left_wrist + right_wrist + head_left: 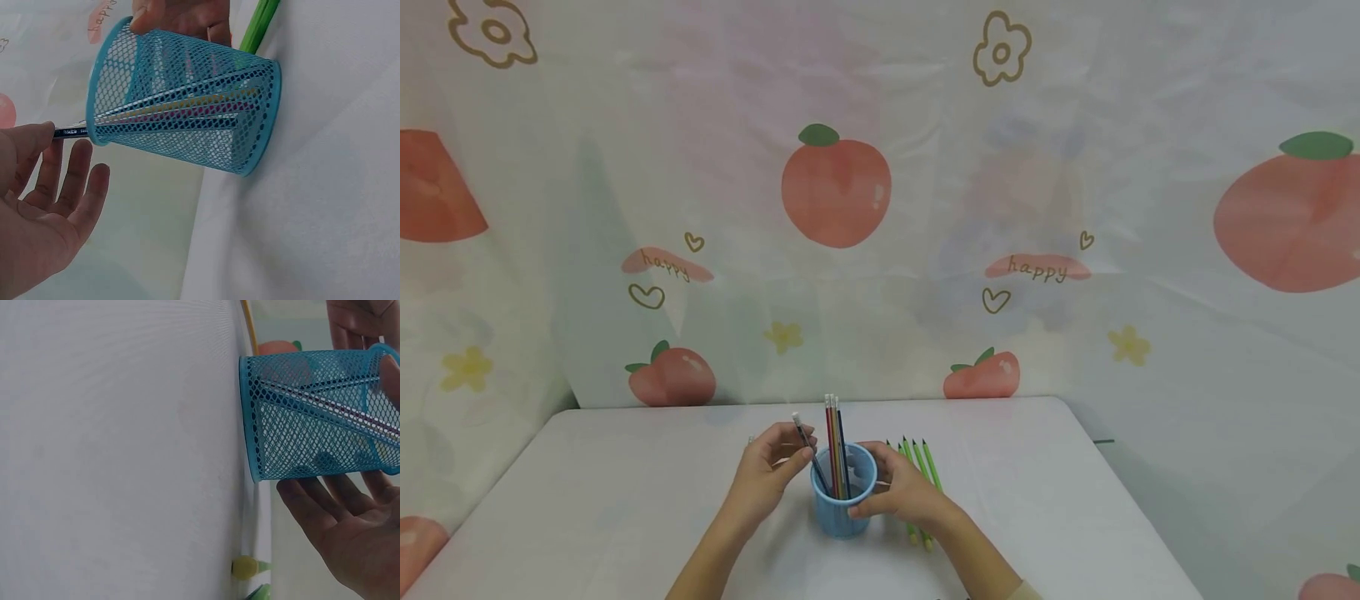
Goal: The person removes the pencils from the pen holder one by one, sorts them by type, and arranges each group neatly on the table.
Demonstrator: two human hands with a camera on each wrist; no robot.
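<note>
A blue mesh pencil cup (pixel 842 518) stands on the table, with several pencils (pixel 832 433) upright inside it. My left hand (pixel 767 467) pinches a dark pencil (pixel 801 429) near its white end, between thumb and fingers. That pencil's lower part is inside the cup and it leans left against the rim. My right hand (pixel 906 492) holds the cup from the right, thumb at the front of the rim and fingers round the far side. In the left wrist view, colored pencils (pixel 187 103) show through the mesh.
Several green pencils (pixel 928 462) lie on the white table (pixel 647 500) just right of the cup, partly behind my right hand. A small pale tip (pixel 751 439) shows behind my left hand. A fruit-patterned cloth (pixel 895 333) hangs behind the table.
</note>
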